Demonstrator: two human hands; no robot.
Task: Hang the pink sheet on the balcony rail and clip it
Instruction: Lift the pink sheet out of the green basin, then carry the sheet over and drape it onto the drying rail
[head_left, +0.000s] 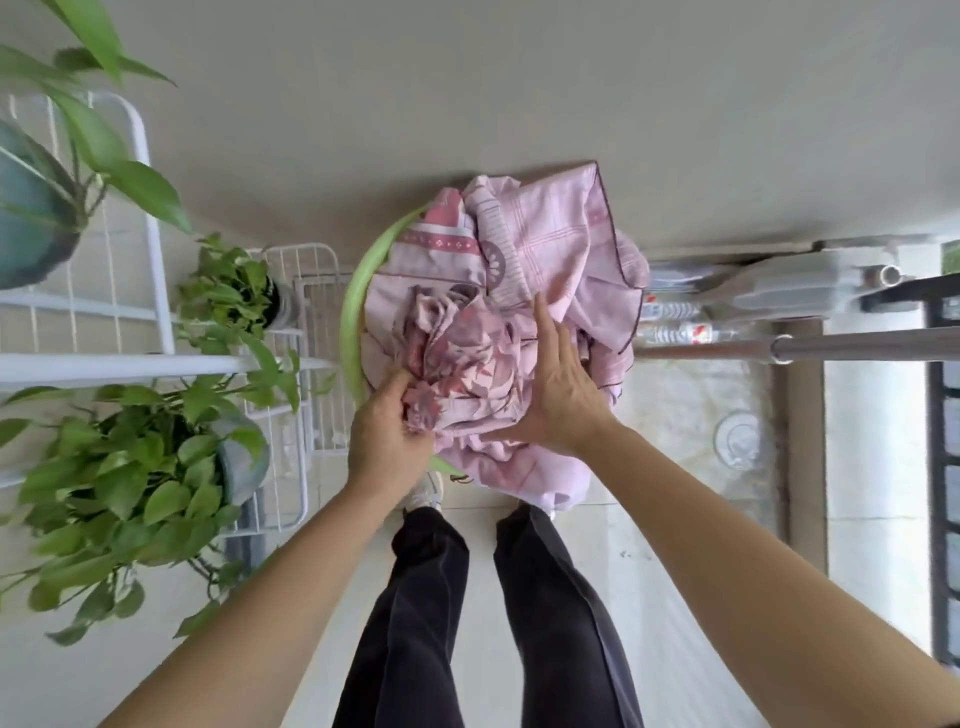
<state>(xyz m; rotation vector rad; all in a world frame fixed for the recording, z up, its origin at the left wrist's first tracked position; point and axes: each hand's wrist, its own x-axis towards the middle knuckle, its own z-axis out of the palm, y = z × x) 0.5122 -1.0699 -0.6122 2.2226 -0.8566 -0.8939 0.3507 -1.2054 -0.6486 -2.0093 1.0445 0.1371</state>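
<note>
Pink sheet (524, 291) bunched in green basin (358, 306) on the floor, left hand (389, 441) fingers pinching a fold at its near edge, right hand (558, 395) flat on top, fingers extended, metal rail (831, 345) to the right

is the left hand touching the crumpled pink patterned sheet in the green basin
Touching: the head view shows the left hand pinching a fold of the pink sheet.

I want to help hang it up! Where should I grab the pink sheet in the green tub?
Take the pink sheet by its dark-trimmed edge, from above on the far side. That hem lies flat and shows, while the middle is bunched under the left hand and right hand.
</note>
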